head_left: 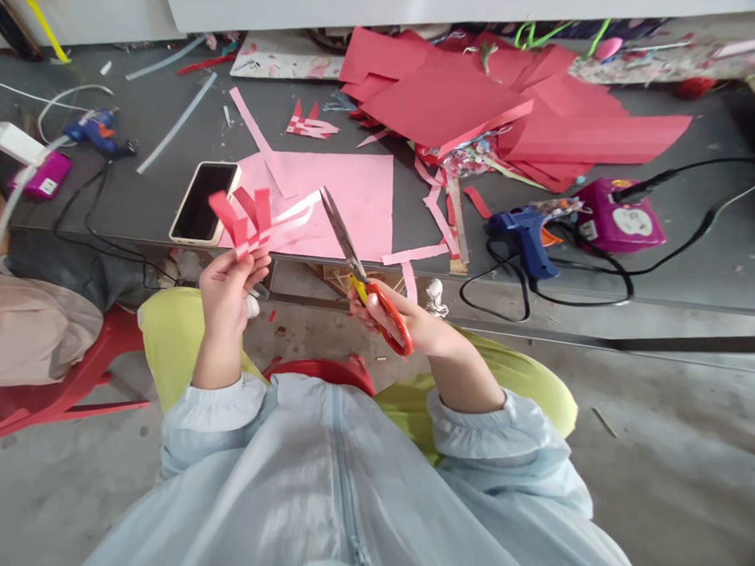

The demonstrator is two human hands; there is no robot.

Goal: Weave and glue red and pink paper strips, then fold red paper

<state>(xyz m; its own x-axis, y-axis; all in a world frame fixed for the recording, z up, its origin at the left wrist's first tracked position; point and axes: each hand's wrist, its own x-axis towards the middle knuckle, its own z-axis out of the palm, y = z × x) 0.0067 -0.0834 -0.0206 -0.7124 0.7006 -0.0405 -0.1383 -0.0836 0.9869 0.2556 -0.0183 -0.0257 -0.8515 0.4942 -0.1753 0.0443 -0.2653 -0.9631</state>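
My left hand (231,283) is closed round a small piece of red and pink paper cut into strips (249,218), held up in front of the table edge. My right hand (404,319) grips a pair of scissors with orange handles (388,312); the steel blades (341,226) point up and to the left, close to the strips but apart from them. Behind both lies a pink paper sheet (354,192) on the dark table. I wear a pale blue zipped jacket, and both hands hover over my lap.
A phone (204,203) lies left of the pink sheet. Red paper sheets (470,104) are piled at the back. A blue glue gun (525,235) and a purple box (618,218) with black cables sit right. Another glue gun (99,130) lies left. A person sits at far left (16,324).
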